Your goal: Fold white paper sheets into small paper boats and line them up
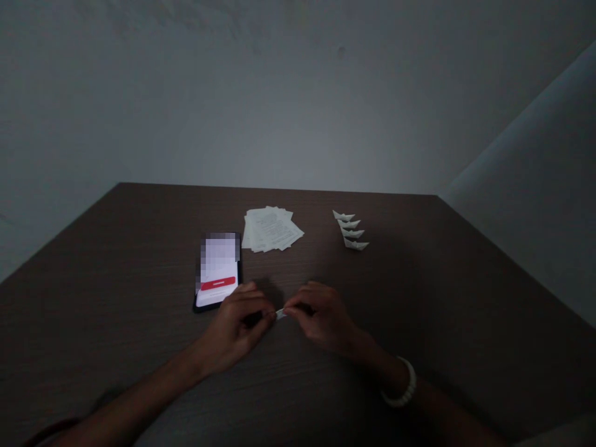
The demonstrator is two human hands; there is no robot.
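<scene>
Between both hands is a small folded piece of paper (280,314), pale, with only a short strip showing between the fingertips. My left hand (244,316) pinches its left end between thumb and fingers. At the other end, my right hand (321,315) pinches it the same way, closed. The fingers hide most of the paper's shape. Beyond the right hand, several folded paper boats (352,234) stand in a row, one behind another. A loose stack of printed paper sheets (272,228) lies farther back, ahead of the hands.
A phone (218,267) with a lit screen and a red button lies just beyond my left hand. Everything rests on a dark brown wooden table (139,248). A grey wall (279,112) rises behind the table's far edge. A pale bead bracelet (406,386) circles my right wrist.
</scene>
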